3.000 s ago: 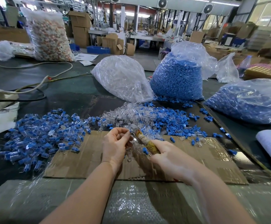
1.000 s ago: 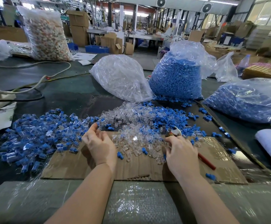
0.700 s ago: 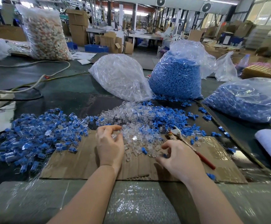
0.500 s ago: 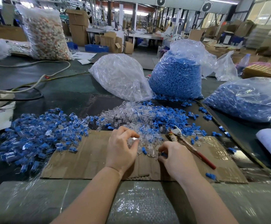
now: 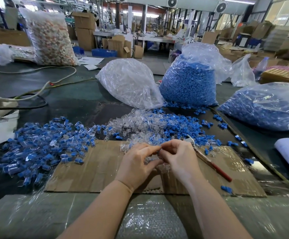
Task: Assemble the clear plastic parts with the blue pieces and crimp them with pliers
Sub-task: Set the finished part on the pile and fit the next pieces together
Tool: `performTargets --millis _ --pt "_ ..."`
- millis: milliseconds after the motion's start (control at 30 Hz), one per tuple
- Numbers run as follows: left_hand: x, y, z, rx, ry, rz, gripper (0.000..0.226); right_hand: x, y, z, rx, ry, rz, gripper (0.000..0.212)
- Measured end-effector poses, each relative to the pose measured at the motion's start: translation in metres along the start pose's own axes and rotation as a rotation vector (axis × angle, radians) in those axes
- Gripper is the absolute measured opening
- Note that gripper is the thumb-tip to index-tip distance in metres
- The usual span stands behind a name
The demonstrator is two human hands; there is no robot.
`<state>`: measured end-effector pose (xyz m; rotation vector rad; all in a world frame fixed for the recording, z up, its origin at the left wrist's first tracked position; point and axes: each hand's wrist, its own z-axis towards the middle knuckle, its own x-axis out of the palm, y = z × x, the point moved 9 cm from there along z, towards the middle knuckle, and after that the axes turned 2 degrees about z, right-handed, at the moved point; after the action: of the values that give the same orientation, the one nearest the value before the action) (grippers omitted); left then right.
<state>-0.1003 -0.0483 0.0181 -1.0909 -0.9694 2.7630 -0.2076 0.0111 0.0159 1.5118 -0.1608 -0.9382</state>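
Your two hands meet over the cardboard sheet [image 5: 97, 166], fingertips together on small parts.

Your left hand [image 5: 137, 167] pinches a clear plastic part [image 5: 149, 159] in a closed grip; your right hand [image 5: 180, 157] pinches against it, though what its grip holds is hidden. The pliers [image 5: 207, 158] lie on the cardboard just beside your right hand. Loose clear and blue pieces [image 5: 157, 123] are heaped on the surface beyond, with the assembled pile [image 5: 42, 144] to your left.

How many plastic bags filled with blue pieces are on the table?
2: one upright bag behind the loose pile, right of the clear-parts bag; one lying bag at the right edge. Others may be out of view.
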Motion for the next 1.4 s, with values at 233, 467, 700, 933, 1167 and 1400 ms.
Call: performTargets --millis 233,467,700,933,1167,1400 --pt "0.001 0.005 0.0 -0.057 0.011 0.027 0.032 0.005 -0.001 0.003 -0.01 0.015 -0.008 0.014" --pt "-0.011 0.021 -0.002 -0.2 -0.145 -0.007 0.029 0.001 0.004 0.0 -0.132 -0.018 -0.298 0.014" --pt "-0.018 0.027 -0.004 -0.257 -0.209 -0.019 0.023 0.033 0.02 -0.015 -0.344 0.012 -0.798 0.012" --pt "-0.017 0.029 -0.003 -0.251 -0.211 -0.029 0.019 0.039 0.023 -0.016 -0.405 -0.031 -0.916 0.019" --pt "-0.015 0.027 -0.002 -0.228 -0.235 -0.044 0.011 0.03 0.024 -0.021 -0.415 -0.172 -0.913 0.016" --pt "-0.01 0.033 -0.001 -0.255 -0.195 -0.124 0.018 0.022 0.019 -0.024 -0.441 -0.298 -0.823 0.03"
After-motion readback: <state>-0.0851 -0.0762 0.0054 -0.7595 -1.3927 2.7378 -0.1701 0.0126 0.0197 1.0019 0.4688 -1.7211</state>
